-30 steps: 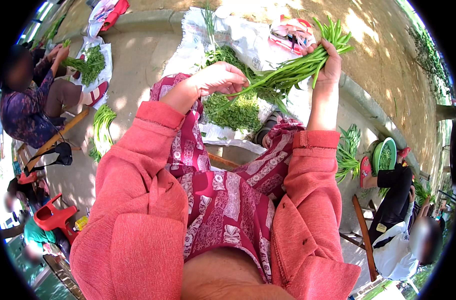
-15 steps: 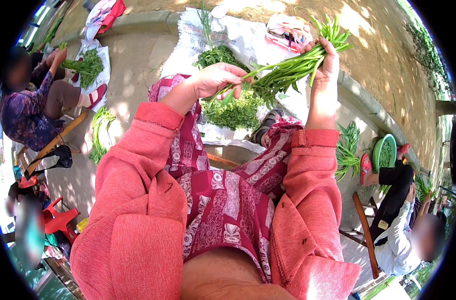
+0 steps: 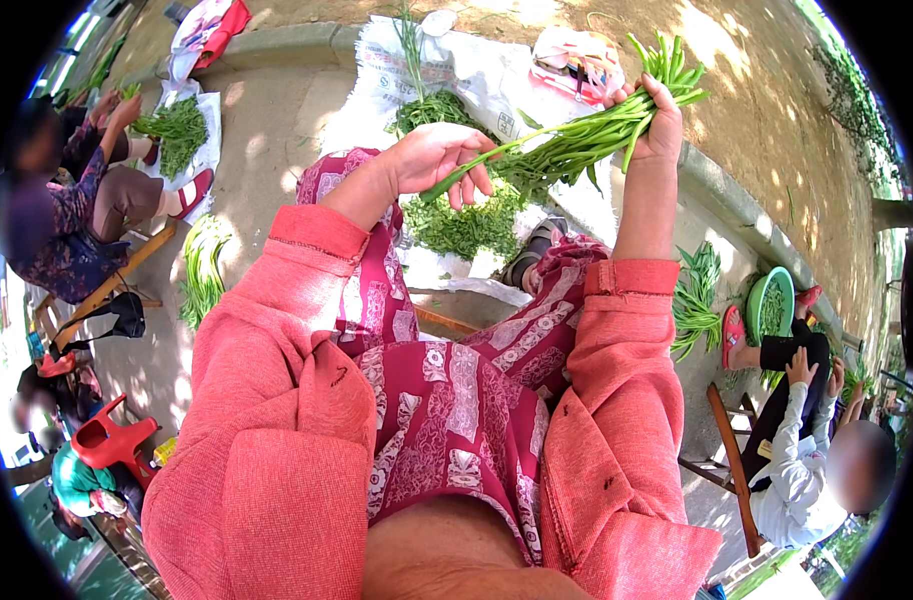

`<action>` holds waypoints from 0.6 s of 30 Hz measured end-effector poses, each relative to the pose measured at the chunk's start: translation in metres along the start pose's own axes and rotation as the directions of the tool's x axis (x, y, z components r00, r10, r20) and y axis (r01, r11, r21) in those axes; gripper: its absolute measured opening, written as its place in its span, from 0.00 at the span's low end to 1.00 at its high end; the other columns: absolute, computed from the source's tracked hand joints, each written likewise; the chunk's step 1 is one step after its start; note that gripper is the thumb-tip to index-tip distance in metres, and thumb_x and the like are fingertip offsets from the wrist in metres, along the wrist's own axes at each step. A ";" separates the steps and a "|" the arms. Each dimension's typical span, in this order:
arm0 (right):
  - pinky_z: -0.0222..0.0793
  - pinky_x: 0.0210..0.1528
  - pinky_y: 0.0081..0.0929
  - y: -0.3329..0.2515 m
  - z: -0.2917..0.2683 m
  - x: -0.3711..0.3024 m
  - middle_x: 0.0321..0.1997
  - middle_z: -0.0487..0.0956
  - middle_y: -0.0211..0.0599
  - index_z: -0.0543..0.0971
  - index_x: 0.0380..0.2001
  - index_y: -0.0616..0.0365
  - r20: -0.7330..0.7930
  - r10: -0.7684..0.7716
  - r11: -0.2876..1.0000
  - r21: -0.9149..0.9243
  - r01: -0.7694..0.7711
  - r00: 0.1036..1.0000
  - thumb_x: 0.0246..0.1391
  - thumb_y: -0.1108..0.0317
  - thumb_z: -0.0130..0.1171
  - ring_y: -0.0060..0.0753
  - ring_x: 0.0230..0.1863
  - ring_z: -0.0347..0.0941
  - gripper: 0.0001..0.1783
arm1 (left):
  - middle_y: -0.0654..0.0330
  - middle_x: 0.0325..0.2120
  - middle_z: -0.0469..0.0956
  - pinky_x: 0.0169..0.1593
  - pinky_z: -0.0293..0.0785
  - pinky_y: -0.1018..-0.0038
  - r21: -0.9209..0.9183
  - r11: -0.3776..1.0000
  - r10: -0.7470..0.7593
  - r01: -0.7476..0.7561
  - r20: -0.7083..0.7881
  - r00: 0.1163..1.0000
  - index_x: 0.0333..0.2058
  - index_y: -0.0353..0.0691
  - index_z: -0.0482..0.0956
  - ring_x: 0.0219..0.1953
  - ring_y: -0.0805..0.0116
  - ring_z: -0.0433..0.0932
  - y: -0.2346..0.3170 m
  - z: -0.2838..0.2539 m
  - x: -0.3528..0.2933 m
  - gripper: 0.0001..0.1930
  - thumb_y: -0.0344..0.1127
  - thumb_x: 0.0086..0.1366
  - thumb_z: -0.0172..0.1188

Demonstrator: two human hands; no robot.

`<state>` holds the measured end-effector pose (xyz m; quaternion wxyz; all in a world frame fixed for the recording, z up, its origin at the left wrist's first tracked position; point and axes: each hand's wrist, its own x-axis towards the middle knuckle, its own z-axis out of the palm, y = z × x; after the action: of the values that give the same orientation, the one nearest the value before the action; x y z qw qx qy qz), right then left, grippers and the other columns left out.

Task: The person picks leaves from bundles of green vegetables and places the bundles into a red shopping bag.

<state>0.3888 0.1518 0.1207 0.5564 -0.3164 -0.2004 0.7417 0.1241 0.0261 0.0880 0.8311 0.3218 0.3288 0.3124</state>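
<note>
Since the earlier frame, the left hand (image 3: 436,160) has loosened its fingers, while at far right a co-worker's hands (image 3: 801,368) have come to the knee.

At left, a glossy red plastic stool (image 3: 116,440) stands near a fanned bundle of pale stalks (image 3: 205,260) on the ground. Next comes the wearer's coral, coarse-knit sleeve (image 3: 276,330). The left hand's fingers are parted and slightly curled; one smooth, leaf-tipped stem (image 3: 506,148) slants across them, and whether the thumb pinches it I cannot tell. Below, a feathery heap of leaves (image 3: 466,225) lies on a white woven sack (image 3: 486,60), wrinkled and frayed.

To the right, above the sack, is the bunch of greens (image 3: 606,135): slender, bright green stalks, blunt ends up, darker narrow leaves drooping left. The right hand (image 3: 659,125) is wrapped around it. Farther right sits a round green basin (image 3: 754,300) of chopped-looking greens.
</note>
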 end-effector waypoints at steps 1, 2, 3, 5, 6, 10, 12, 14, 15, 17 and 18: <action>0.73 0.30 0.40 0.000 -0.001 0.001 0.20 0.72 0.39 0.70 0.24 0.60 0.026 0.009 1.000 0.011 -0.009 1.000 0.48 0.70 0.55 0.36 0.22 0.71 0.06 | 0.40 0.24 0.76 0.19 0.77 0.72 -0.020 1.000 -0.018 0.017 -0.004 1.000 0.45 0.25 0.65 0.17 0.59 0.77 0.001 0.001 0.001 0.20 0.38 0.64 0.40; 0.73 0.30 0.40 -0.001 -0.002 0.001 0.20 0.72 0.39 0.70 0.24 0.60 0.053 0.018 1.000 0.022 -0.019 0.998 0.48 0.70 0.55 0.36 0.22 0.71 0.06 | 0.41 0.24 0.76 0.20 0.77 0.72 -0.041 0.999 -0.035 0.035 -0.007 0.999 0.45 0.27 0.66 0.17 0.60 0.77 0.001 0.002 0.001 0.19 0.39 0.64 0.42; 0.74 0.30 0.41 0.000 -0.004 0.002 0.21 0.73 0.40 0.70 0.25 0.60 0.051 0.010 1.000 0.017 -0.011 0.999 0.48 0.69 0.54 0.36 0.22 0.71 0.06 | 0.42 0.24 0.76 0.20 0.77 0.72 -0.062 0.997 -0.053 0.052 -0.009 0.999 0.45 0.28 0.66 0.17 0.61 0.77 0.001 0.002 0.002 0.18 0.39 0.64 0.43; 0.76 0.31 0.42 0.000 -0.008 0.004 0.22 0.74 0.40 0.70 0.28 0.60 0.047 -0.006 1.000 0.007 0.006 0.999 0.49 0.69 0.53 0.37 0.20 0.73 0.06 | 0.43 0.26 0.76 0.20 0.77 0.73 0.049 0.999 -0.018 0.017 0.014 1.000 0.43 0.29 0.68 0.19 0.61 0.78 0.000 0.001 0.004 0.17 0.38 0.62 0.48; 0.75 0.31 0.41 0.001 -0.004 0.002 0.21 0.74 0.40 0.70 0.27 0.60 0.009 -0.005 1.000 -0.016 0.006 1.000 0.49 0.69 0.54 0.37 0.21 0.72 0.06 | 0.44 0.26 0.77 0.21 0.77 0.73 0.104 0.995 -0.001 -0.001 0.021 1.000 0.43 0.30 0.69 0.20 0.62 0.78 0.000 0.001 0.003 0.16 0.37 0.62 0.51; 0.72 0.31 0.39 0.003 0.003 0.000 0.20 0.72 0.40 0.70 0.23 0.59 -0.040 -0.001 0.998 -0.062 -0.001 0.999 0.48 0.70 0.55 0.36 0.22 0.71 0.06 | 0.55 0.24 0.77 0.22 0.76 0.76 0.165 0.986 0.010 -0.009 -0.005 1.000 0.34 0.30 0.75 0.21 0.71 0.76 -0.003 0.006 0.002 0.11 0.34 0.59 0.55; 0.72 0.31 0.39 0.003 0.002 0.001 0.20 0.72 0.39 0.70 0.23 0.59 -0.020 0.002 0.998 -0.059 -0.003 1.000 0.48 0.70 0.55 0.36 0.22 0.71 0.06 | 0.58 0.24 0.77 0.23 0.75 0.77 0.247 0.969 0.024 -0.008 -0.061 0.998 0.33 0.31 0.77 0.22 0.74 0.75 -0.003 0.006 0.002 0.11 0.34 0.58 0.56; 0.72 0.30 0.39 0.005 0.002 0.001 0.20 0.72 0.39 0.70 0.23 0.59 -0.008 0.000 0.999 -0.053 0.000 1.000 0.48 0.70 0.55 0.36 0.22 0.71 0.06 | 0.59 0.26 0.77 0.25 0.75 0.78 0.291 0.957 0.036 -0.012 -0.079 0.996 0.34 0.32 0.77 0.23 0.74 0.75 -0.005 0.003 0.004 0.11 0.35 0.58 0.55; 0.72 0.30 0.39 0.006 0.003 0.000 0.20 0.72 0.39 0.70 0.24 0.59 -0.006 0.009 0.999 -0.041 -0.009 1.000 0.48 0.70 0.55 0.36 0.22 0.71 0.06 | 0.60 0.25 0.77 0.26 0.74 0.77 0.333 0.942 0.073 -0.040 -0.089 0.993 0.32 0.32 0.78 0.23 0.74 0.74 -0.007 0.000 0.005 0.11 0.35 0.58 0.54; 0.72 0.30 0.39 0.008 0.006 -0.001 0.20 0.73 0.39 0.71 0.24 0.59 -0.002 0.028 0.999 -0.016 -0.028 1.000 0.48 0.70 0.56 0.36 0.22 0.71 0.06 | 0.60 0.24 0.77 0.26 0.73 0.76 0.372 0.923 0.130 -0.100 -0.059 0.990 0.32 0.32 0.78 0.22 0.75 0.74 -0.011 -0.007 0.006 0.10 0.34 0.58 0.53; 0.72 0.30 0.39 0.008 0.004 0.000 0.20 0.73 0.39 0.71 0.24 0.58 0.002 0.033 0.999 -0.015 -0.033 0.999 0.47 0.70 0.56 0.36 0.22 0.71 0.06 | 0.61 0.24 0.77 0.26 0.73 0.76 0.390 0.912 0.155 -0.129 -0.036 0.987 0.32 0.32 0.78 0.22 0.75 0.73 -0.009 -0.004 0.007 0.10 0.33 0.58 0.53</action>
<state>0.3808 0.1494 0.1189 0.5414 -0.3231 -0.2013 0.7496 0.1278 0.0268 0.0765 0.7151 0.4917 0.3869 0.3117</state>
